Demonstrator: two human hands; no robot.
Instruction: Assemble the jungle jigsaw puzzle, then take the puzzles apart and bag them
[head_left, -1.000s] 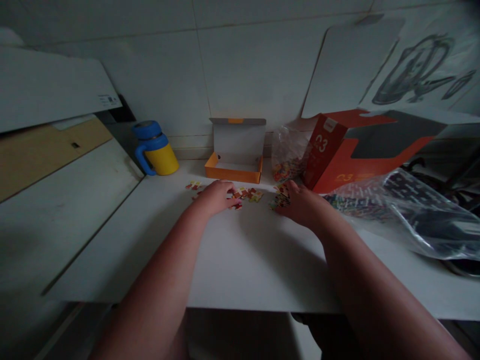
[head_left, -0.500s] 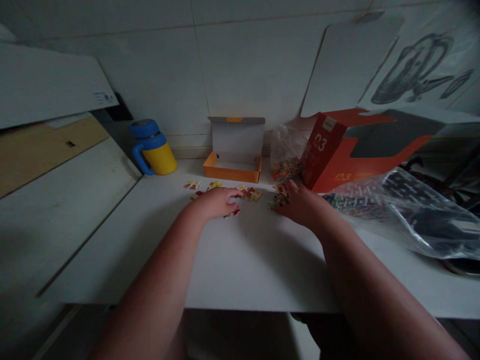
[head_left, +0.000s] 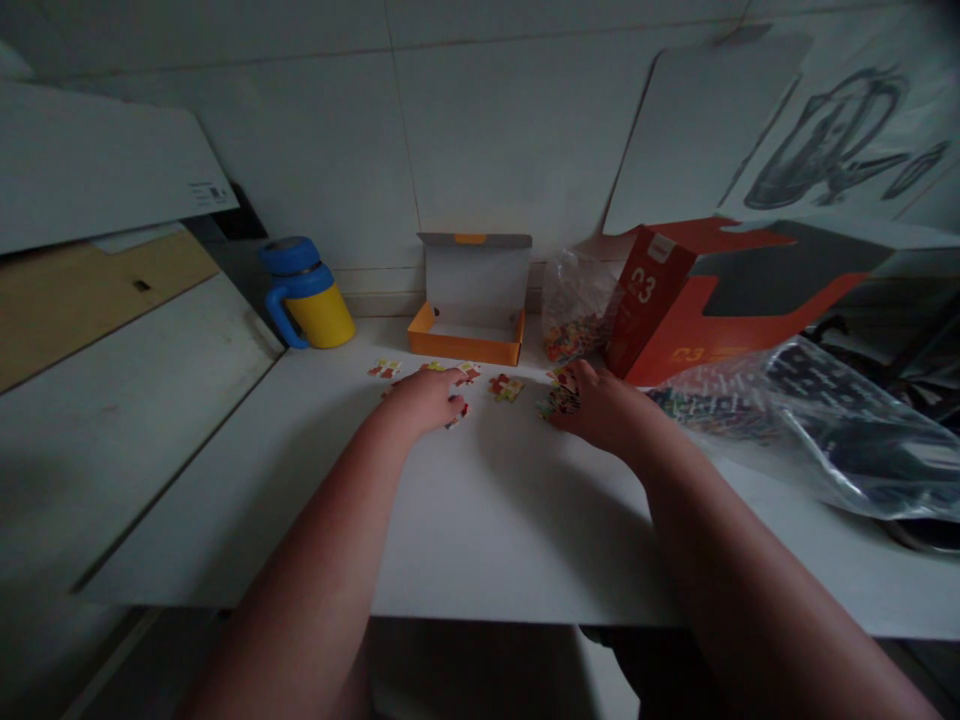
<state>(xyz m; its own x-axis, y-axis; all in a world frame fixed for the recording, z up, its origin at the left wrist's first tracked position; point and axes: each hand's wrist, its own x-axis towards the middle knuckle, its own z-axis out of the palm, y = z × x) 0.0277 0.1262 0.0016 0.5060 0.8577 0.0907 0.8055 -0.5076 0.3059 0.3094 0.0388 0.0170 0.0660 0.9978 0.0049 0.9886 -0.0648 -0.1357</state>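
Small jigsaw puzzle pieces lie flat on the white tabletop [head_left: 480, 530] in front of the orange box. My left hand [head_left: 426, 400] is over several of them, thumb apart from its fingers. A red-and-cream puzzle piece [head_left: 468, 373] shows at its fingertips, and a dark red puzzle piece [head_left: 458, 415] by the thumb. Between the hands lies a brown-and-yellow puzzle piece [head_left: 506, 387]. My right hand [head_left: 596, 403] rests with spread fingers on a cluster of patterned puzzle pieces [head_left: 561, 400]. Another puzzle piece [head_left: 385, 369] sits left of my left hand. Part of the pieces is hidden under both hands.
An opened orange box [head_left: 465, 347] stands against the wall. Right of it are a clear bag of pieces [head_left: 574, 325], a red carton [head_left: 675, 300] and a plastic bag [head_left: 810, 420]. A blue-and-yellow jug [head_left: 319, 310] stands at the left beside stacked boards [head_left: 112, 290].
My left hand has shifted slightly left, and the red-and-cream piece has moved left with it, away from the brown-and-yellow piece. My right hand has stayed in place.
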